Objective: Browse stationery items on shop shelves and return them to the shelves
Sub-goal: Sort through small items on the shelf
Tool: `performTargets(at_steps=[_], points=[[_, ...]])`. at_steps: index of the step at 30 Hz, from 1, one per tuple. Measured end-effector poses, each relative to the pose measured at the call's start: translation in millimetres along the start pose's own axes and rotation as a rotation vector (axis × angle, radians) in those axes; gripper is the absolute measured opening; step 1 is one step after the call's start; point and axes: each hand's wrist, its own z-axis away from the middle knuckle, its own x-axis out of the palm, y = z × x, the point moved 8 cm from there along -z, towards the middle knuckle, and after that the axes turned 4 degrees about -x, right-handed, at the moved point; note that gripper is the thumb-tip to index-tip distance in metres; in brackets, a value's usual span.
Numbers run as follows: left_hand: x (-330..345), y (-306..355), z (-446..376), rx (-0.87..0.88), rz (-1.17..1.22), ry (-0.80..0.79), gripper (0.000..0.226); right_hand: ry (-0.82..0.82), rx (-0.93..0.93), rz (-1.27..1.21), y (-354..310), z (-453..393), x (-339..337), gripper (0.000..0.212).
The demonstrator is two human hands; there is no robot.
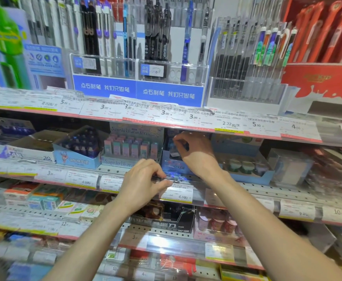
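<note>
Shop shelving fills the view, tier above tier, each pink-edged shelf front (186,126) lined with white price labels. On the top tier clear acrylic pen racks with blue signs (137,86) hold upright black, white and blue pens, and a red display box (320,78) stands to their right. On the second tier, a pastel box of pink and teal erasers (131,148) sits just left of a dark blue cardboard display box (172,161). The right hand (194,151) reaches into that blue box, its fingers curled and pinching a small dark item (175,154), too blurred to identify, at the box's opening. The left hand (145,179) is lower, fingers curled, thumb and fingers gripping the clear plastic price-label strip (172,179) on the shelf edge directly below the blue box.
</note>
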Motion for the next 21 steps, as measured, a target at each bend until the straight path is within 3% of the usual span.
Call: performTargets(at_steps=[5, 9, 21], points=[[0, -1, -2, -0.014, -0.002, -0.030, 0.027, 0.053, -0.166, 0.075, -13, 6, 11, 0.014], [2, -2, -3, -0.022, -0.018, -0.045, 0.027, 0.072, -0.196, 0.110, -11, 6, 15, 0.015], [1, -2, -4, -0.020, -0.016, -0.038, 0.028, -0.124, -0.221, 0.097, -19, 10, 2, 0.020]])
